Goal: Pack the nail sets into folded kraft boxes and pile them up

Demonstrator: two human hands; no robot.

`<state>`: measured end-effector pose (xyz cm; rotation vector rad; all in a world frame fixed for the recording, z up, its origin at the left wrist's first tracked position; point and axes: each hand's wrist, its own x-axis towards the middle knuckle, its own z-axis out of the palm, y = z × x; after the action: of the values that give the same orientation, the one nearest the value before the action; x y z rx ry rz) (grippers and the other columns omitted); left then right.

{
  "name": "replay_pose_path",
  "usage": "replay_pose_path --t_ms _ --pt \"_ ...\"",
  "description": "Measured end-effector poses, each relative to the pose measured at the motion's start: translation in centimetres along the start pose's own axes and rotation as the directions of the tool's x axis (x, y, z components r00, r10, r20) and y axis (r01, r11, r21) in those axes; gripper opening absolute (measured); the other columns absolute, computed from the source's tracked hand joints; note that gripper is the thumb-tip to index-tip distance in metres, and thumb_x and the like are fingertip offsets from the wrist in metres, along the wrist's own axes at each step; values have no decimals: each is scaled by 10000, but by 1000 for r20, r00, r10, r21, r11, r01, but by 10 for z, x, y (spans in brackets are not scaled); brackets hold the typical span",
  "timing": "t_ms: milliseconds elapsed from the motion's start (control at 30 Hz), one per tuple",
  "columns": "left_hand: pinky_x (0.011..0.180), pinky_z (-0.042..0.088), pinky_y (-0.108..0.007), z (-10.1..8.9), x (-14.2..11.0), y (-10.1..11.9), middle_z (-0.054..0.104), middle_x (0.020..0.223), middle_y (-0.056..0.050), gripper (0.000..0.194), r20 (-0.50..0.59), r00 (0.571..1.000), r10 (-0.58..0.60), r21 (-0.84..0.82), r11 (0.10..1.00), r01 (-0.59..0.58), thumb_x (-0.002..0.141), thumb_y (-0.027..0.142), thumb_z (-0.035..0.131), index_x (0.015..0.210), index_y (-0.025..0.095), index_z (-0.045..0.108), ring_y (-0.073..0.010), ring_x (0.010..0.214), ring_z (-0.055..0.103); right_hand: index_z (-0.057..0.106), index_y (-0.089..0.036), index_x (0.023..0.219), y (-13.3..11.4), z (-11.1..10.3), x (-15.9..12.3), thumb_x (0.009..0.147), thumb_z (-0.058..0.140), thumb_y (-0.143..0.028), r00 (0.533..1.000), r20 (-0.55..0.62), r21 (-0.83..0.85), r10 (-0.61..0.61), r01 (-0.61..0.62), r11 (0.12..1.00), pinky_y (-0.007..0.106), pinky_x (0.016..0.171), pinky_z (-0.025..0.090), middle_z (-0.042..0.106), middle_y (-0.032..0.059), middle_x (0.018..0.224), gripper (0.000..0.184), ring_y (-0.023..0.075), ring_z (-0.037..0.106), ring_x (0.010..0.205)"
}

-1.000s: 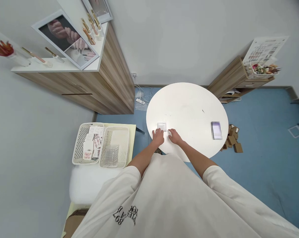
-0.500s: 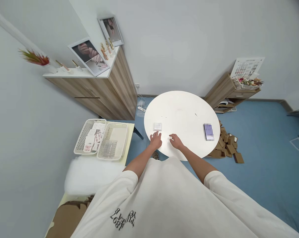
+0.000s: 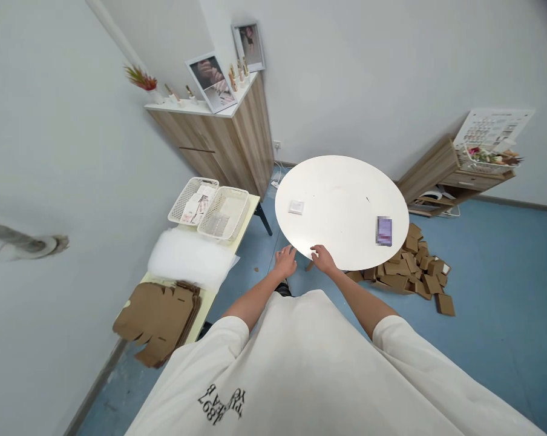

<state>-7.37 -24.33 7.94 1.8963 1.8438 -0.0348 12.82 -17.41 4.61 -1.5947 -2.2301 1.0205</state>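
My left hand (image 3: 285, 261) hangs just off the near left edge of the round white table (image 3: 341, 188), fingers apart and holding nothing. Over the table's near edge is my right hand (image 3: 322, 258), its fingers loosely curled but apart, with nothing in them. A small clear flat case (image 3: 296, 207) lies on the left part of the tabletop, beyond my left hand and apart from it. Toward the right side of the table rests a purple item (image 3: 384, 231), blurred by pixelation.
On the left side table are two white baskets (image 3: 223, 213), one with printed packets, a roll of white wrap (image 3: 189, 257) and flattened cardboard (image 3: 158, 315). Small brown boxes (image 3: 421, 266) are heaped on the floor at right. A wooden cabinet (image 3: 228, 136) stands behind.
My view has shifted left and back from the table. My left hand has come away from the clear case and off the tabletop; my right hand has drawn back to the edge.
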Motion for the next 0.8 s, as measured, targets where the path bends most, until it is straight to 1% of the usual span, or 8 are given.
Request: replay_pose_path --t_ms 100,167,267,333,433,600,700,800 --pt "1167 262 -522 4 -24 -12 267 1640 -140 571 -10 997 -71 -4 997 71 979 290 407 1540 239 317 -330 1491 283 633 -207 1281 -12 10 -8 968 436 -242 999 28 17 -37 36 999 356 988 500 559 109 1367 371 231 602 1182" --pt "1166 265 -519 4 -40 -23 266 1641 -137 580 -40 992 -116 -7 993 116 972 289 420 1541 240 321 -331 1482 299 636 -210 1274 -23 16 -8 969 438 -246 996 47 14 -80 80 997 355 983 500 562 108 1363 366 230 609 1166" --pt "1157 282 -506 1 -66 -46 285 1634 -130 581 -94 976 -194 -18 981 193 956 273 439 1529 242 347 -324 1464 326 644 -210 1260 -45 29 -2 964 451 -243 984 79 2 -162 162 987 357 1000 488 572 111 1347 355 232 609 1162" --pt "1154 290 -497 0 -86 -63 303 1625 -130 567 -126 959 -254 -32 967 252 949 255 441 1512 230 375 -318 1457 335 645 -204 1259 -65 42 4 963 456 -238 970 110 -9 -218 221 975 363 1018 477 580 120 1338 353 239 607 1168" --pt "1149 302 -484 0 -121 -91 308 1622 -134 548 -141 926 -350 -68 937 343 953 250 431 1497 210 387 -312 1456 335 641 -192 1270 -100 67 10 969 455 -235 938 174 -23 -300 309 951 373 1030 468 578 134 1346 356 249 602 1184" --pt "1134 322 -464 3 -178 -146 305 1615 -148 551 -152 862 -483 -134 874 466 950 276 459 1489 192 378 -313 1433 359 636 -193 1277 -165 121 11 966 458 -226 879 264 -9 -397 414 910 355 1031 467 573 125 1354 359 234 603 1191" --pt "1115 340 -460 2 -209 -183 346 1576 -159 531 -195 820 -538 -163 843 513 942 265 474 1461 188 395 -318 1409 383 638 -208 1274 -206 153 7 963 460 -223 852 300 4 -429 449 894 360 1022 476 568 115 1368 359 228 608 1182" --pt "1085 364 -432 -3 -239 -221 417 1491 -164 474 -233 770 -594 -191 804 563 947 265 475 1411 189 419 -307 1342 452 644 -206 1270 -245 181 2 959 468 -213 823 331 30 -462 480 877 373 1020 482 572 122 1370 357 236 611 1176"
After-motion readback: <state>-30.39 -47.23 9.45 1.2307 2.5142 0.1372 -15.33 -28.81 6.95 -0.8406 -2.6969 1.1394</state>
